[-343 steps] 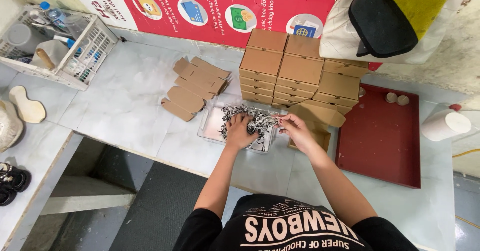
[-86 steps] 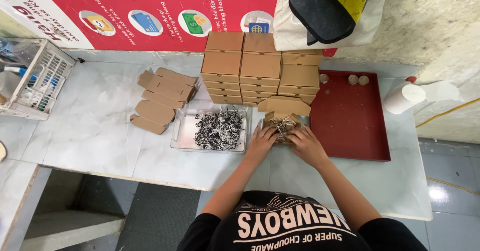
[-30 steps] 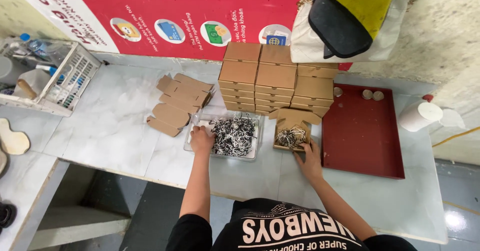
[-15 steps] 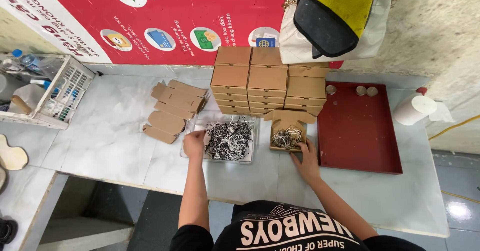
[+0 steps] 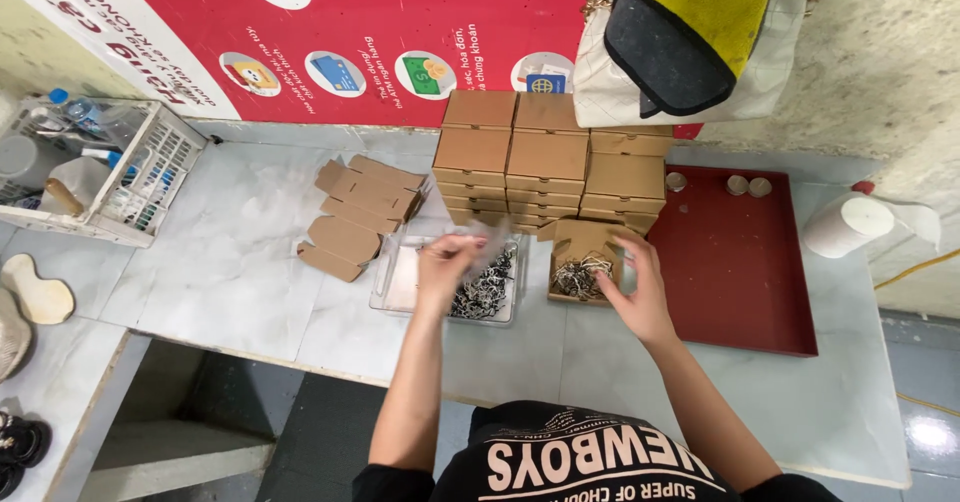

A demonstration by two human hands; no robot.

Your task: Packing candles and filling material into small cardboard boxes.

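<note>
left hand [image 5: 445, 267] pinching a blurred clump of small metal pieces [image 5: 487, 252] over clear tray [image 5: 395, 287], right hand [image 5: 635, 292] open beside cardboard box [image 5: 583, 262]; probably light, tangly, best pinched loosely.

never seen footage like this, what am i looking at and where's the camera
The camera sits on a person's head and looks down at their own two bare hands over a pale counter. The left hand lifts a blurred bunch of small metal pieces above a clear tray holding more of them. The right hand touches a small open cardboard box with some pieces inside. Behind stand stacked closed boxes; flat unfolded boxes lie to the left, a red tray to the right.
</note>
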